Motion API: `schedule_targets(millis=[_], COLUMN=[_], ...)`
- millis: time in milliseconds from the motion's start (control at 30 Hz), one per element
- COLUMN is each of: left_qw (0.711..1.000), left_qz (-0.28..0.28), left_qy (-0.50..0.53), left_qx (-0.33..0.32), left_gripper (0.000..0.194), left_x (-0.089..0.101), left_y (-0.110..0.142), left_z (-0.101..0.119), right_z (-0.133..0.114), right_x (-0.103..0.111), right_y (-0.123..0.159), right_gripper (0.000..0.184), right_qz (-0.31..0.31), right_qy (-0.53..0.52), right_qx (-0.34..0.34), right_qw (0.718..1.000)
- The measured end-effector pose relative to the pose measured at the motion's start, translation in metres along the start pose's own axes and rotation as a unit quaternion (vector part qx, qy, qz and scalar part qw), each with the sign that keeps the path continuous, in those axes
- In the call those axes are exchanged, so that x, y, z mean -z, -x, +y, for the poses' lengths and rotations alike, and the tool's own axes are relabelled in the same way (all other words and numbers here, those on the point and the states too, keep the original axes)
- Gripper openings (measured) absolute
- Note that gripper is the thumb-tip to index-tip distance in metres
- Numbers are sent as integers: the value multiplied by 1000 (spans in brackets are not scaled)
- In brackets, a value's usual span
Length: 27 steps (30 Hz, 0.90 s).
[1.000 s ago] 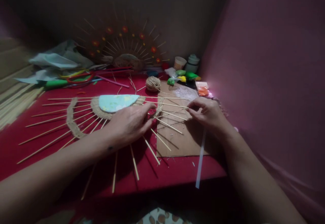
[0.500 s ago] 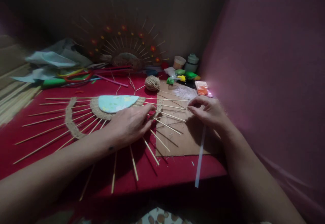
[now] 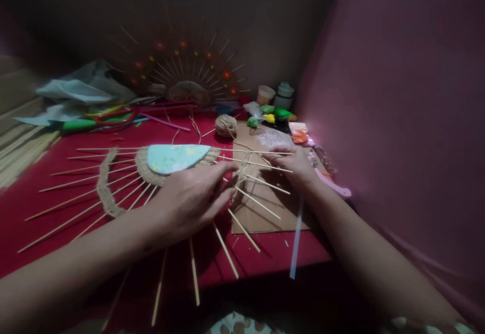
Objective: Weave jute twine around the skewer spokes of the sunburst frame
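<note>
A half-round frame of thin wooden sticks (image 3: 261, 204) fans out from a pale blue flowered fabric centre (image 3: 176, 157) edged with woven twine. A band of woven twine (image 3: 104, 185) crosses the sticks on the left, and another twine band (image 3: 243, 166) crosses those on the right. My left hand (image 3: 197, 192) lies over the frame, thumb and forefinger pinched at the right band. Beside the upper right stick tips, my right hand (image 3: 293, 167) has its fingers closed on a strand of twine, partly behind the sticks. A twine ball (image 3: 226, 126) sits behind the frame.
Under the right sticks lies a cardboard sheet (image 3: 273, 218) on the red cloth (image 3: 212, 268). A translucent glue stick (image 3: 297, 243) juts past the table edge. Scissors (image 3: 115, 115), small coloured bags (image 3: 281, 114), a cup (image 3: 265, 94) and a finished stick fan (image 3: 189, 91) stand behind.
My right hand has moved slightly left and in toward the stick tips with the twine. The frame has tilted and shifted a little; my left hand keeps its pinch.
</note>
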<state>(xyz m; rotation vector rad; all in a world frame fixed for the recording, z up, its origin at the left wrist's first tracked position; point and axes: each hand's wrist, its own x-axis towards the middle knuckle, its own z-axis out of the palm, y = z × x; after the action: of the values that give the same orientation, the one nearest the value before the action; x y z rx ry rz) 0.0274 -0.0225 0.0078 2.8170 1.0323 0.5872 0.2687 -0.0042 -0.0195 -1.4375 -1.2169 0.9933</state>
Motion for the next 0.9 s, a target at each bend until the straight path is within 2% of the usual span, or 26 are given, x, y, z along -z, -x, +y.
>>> schedule_targets(millis=[100,167,233,300,400,567,733,900], left_qw=[999,999,999,1000,1000,1000,992,989], left_qz=[27,24,6,-21,-28,-1,-66,-92], left_qy=[-8,-3,0,0,-5,16,38,-13], left_qx=[-41,-44,-33,-17,2,5,102,115], left_gripper=[33,32,32,33,35,32,36,35], left_x=[-7,-11,-12,-10,-1,14,12,5], left_y=[4,5,7,9,9,-9,-30,-35], left_z=[2,0,-3,-4,-3,10,15,19], right_z=[0,2,4,6,8,8,7,9], right_x=[-4,-5,-4,-2,0,2,1,-1], right_y=[-5,-6,-5,-3,0,2,4,6], right_gripper=[29,23,14,9,11,13,12,13], right_qz=[21,33,51,59,70,120,121,97], right_qy=[-17,7,67,127,159,175,200,185], right_qx=[18,60,156,267,353,355,363,406], right_qw=[999,998,984,954,919,911,902,890])
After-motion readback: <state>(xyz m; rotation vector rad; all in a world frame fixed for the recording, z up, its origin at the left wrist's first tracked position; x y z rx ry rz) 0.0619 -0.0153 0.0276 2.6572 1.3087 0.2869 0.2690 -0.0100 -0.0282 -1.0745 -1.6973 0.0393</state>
